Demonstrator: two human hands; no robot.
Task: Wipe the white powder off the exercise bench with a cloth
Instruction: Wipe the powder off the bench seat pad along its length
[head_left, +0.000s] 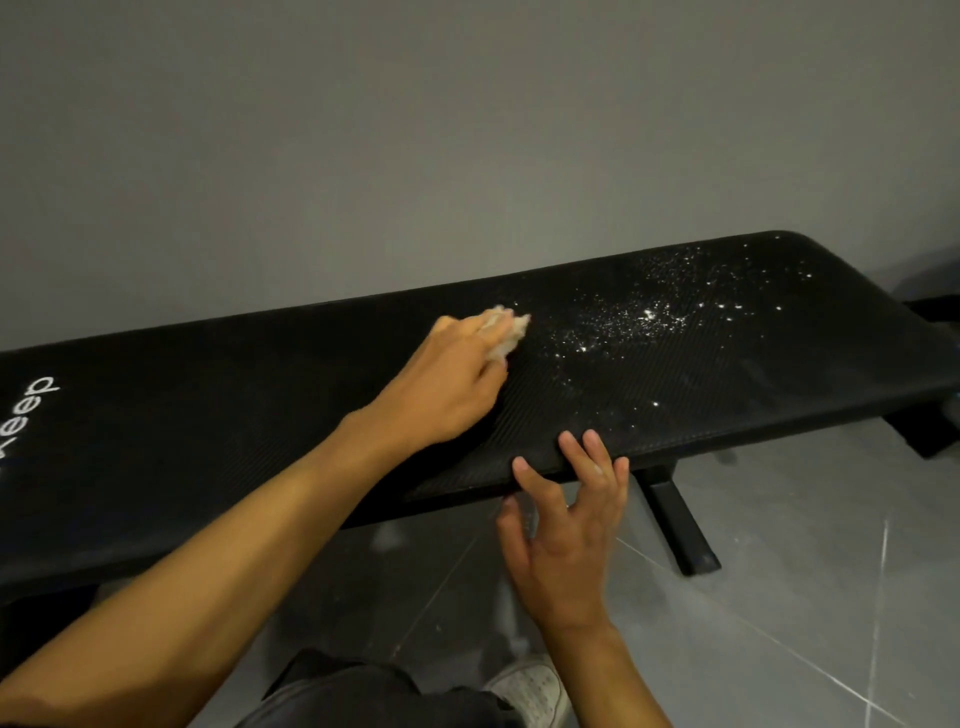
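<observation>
Wiping seems barely begun: the left hand (447, 387) grips a crumpled beige cloth (506, 332) beside scattered white powder (639, 317) on the black padded bench (208, 426), the right hand (566, 535) resting straight-fingered on its edge.

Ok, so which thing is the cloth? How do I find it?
Look at the long black bench by the grey wall. Near its middle, the left hand holds a small crumpled cloth, just left of the white powder. It is the only pale beige lump there.
</observation>
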